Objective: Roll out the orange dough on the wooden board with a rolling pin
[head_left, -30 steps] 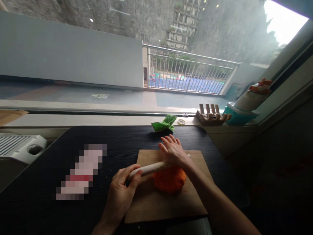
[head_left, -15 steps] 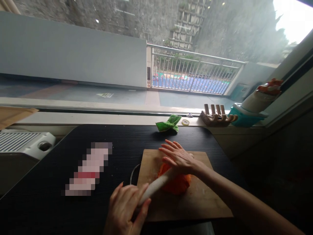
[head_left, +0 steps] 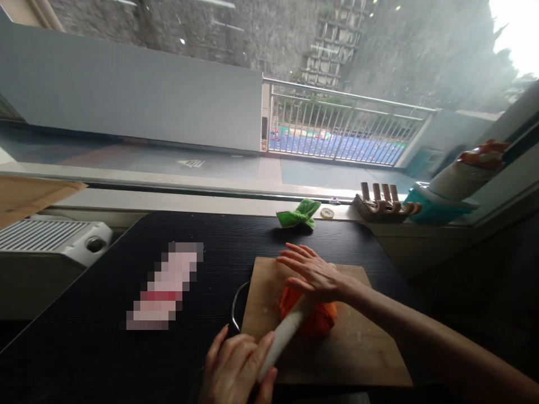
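Observation:
A pale rolling pin (head_left: 287, 330) lies slantwise over a flattened lump of orange dough (head_left: 322, 321) on a wooden board (head_left: 357, 359). My left hand (head_left: 238, 367) is closed round the pin's near end, beyond the board's left side. Across the pin's far part rests my right hand (head_left: 314, 272), palm down, fingers stretched out and apart. That hand hides part of the pin and the dough's upper edge; a bit of the pin's far tip shows behind it.
The board lies on a black table (head_left: 227, 247). A green cloth (head_left: 300, 215) sits at its back edge, a blurred pinkish patch (head_left: 166, 286) at left. On the sill are a tape roll (head_left: 327, 213), a brown rack (head_left: 385, 205) and a teal container (head_left: 440, 207).
The whole view has shifted a little, so things stand farther right. My left hand and the pin's near end have come slightly closer to me, and the pin lies at a steeper slant.

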`<state>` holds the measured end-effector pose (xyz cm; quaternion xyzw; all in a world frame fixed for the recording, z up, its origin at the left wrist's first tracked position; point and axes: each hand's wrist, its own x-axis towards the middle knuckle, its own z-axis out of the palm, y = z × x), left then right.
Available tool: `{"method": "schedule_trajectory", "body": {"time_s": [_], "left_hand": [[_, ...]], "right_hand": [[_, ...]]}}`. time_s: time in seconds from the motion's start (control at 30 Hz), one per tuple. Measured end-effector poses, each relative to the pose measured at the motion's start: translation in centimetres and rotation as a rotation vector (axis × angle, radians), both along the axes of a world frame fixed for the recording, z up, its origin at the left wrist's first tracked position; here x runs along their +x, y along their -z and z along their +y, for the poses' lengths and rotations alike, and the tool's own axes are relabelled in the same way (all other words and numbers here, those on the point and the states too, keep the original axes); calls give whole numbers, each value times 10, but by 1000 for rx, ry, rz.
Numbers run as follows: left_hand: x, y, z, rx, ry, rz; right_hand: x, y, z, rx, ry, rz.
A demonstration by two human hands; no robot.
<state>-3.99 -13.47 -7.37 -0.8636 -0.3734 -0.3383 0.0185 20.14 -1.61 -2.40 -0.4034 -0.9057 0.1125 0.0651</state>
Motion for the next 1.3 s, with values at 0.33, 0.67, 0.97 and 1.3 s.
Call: {"method": "schedule_trajectory", "body": {"time_s": [0.33,0.67,0.97,1.3], "left_hand": [[-3,-4,-4,-27,-43,-14],[10,-8,0,-50,-45,-14],[4,-8,2,-60,-49,22],[10,-14,56,-67,-140,-46]], "right_hand": [[-32,1,33,62,23,80],[-7,7,7,18,127,14],[-2,16,-27,33,275,1],[-7,12,-34,-13,739,-41]]}}
